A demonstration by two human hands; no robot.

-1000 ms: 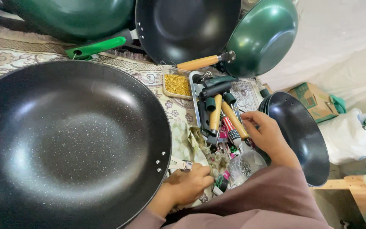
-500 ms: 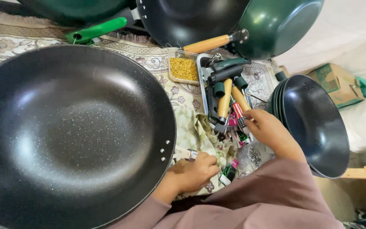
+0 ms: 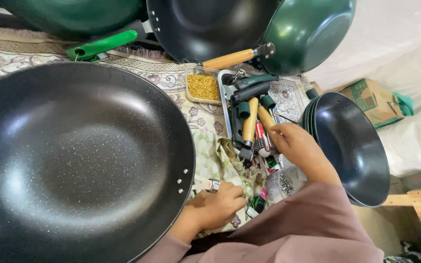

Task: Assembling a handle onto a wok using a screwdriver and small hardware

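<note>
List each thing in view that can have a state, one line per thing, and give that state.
Large black wok: no handle fitted, bare metal stub at its rim.
Left hand: closed around the stub.
Right hand: on a wooden handle in the tray.
Small container: open, full of yellow bits.
Stacked black woks: nested, tilted.
Cardboard box: closed.

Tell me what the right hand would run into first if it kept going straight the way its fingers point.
The right hand points up and left, into the metal tray of loose pan handles. Its fingertips already seem to touch a wooden handle; just past that lie the dark green handles. Depth is hard to judge from above.
</note>
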